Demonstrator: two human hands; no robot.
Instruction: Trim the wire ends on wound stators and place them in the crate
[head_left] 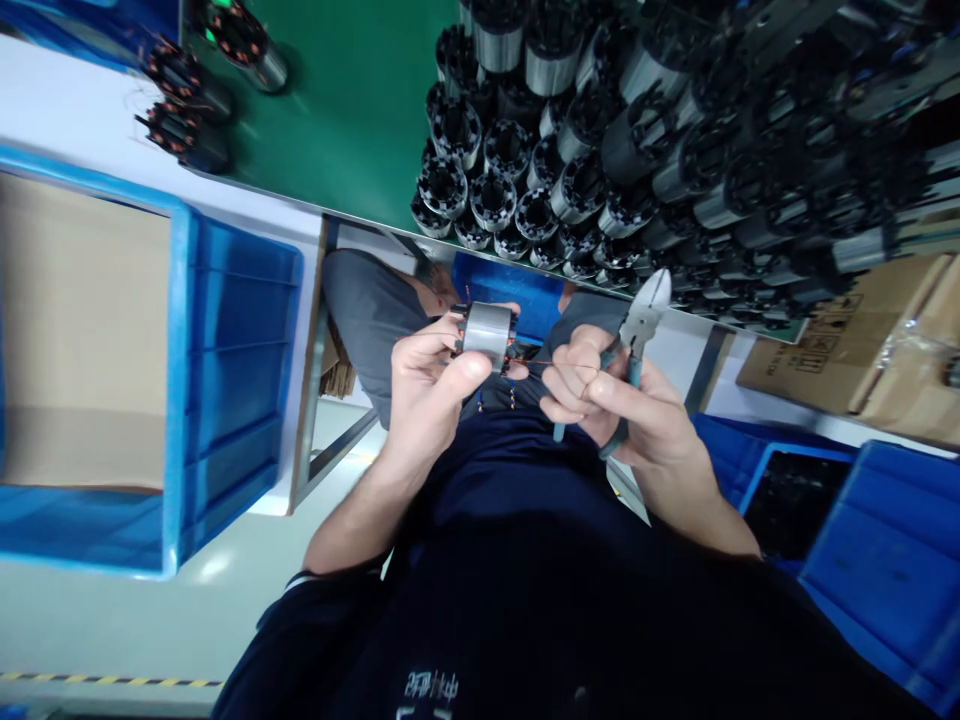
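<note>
My left hand (431,380) is closed around a metal stator (489,332) with black slotted ends, held sideways above my lap. A thin copper wire (551,363) runs from the stator's right end to my right hand (626,400). The thumb and fingers of that hand pinch the wire, and the same hand also holds a pair of cutting pliers (643,318). The pliers' jaws point up and away from the stator, and their grips pass between my fingers. Whether the jaws are fully closed is hard to tell.
Many stators (493,198) stand packed on the green table (345,110); a few wound ones (251,50) are at its left. A blue crate (180,400) lies at the left. At the right are cardboard boxes (840,340) and blue bins (885,560).
</note>
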